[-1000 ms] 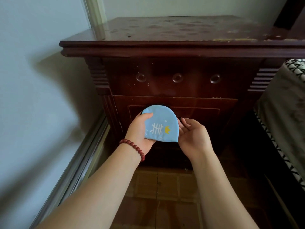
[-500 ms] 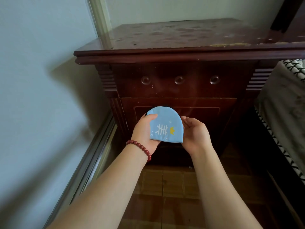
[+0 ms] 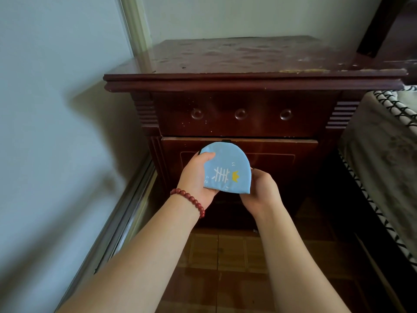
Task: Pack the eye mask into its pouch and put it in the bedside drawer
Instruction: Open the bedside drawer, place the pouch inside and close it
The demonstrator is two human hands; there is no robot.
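A light blue half-round fabric piece (image 3: 228, 168) with a white fishbone and a yellow crown print is held in front of a dark wooden bedside cabinet (image 3: 248, 82). It looks like the folded eye mask or its pouch; I cannot tell which. A bit of black edge shows at its top. My left hand (image 3: 196, 179), with a red bead bracelet on the wrist, grips its left side, thumb on top. My right hand (image 3: 259, 190) holds its lower right corner. The cabinet's top drawer (image 3: 243, 114) with three round knobs is closed.
A pale wall with a metal sliding-door track (image 3: 126, 213) runs along the left. A bed (image 3: 388, 154) with a black-and-white patterned edge stands on the right. Brown floor tiles (image 3: 225, 256) lie below. A lower cabinet panel (image 3: 282, 154) sits behind the hands.
My right hand has closed from open fingers beside the blue piece to a grip on its lower right corner. The view has shifted a little to the left.
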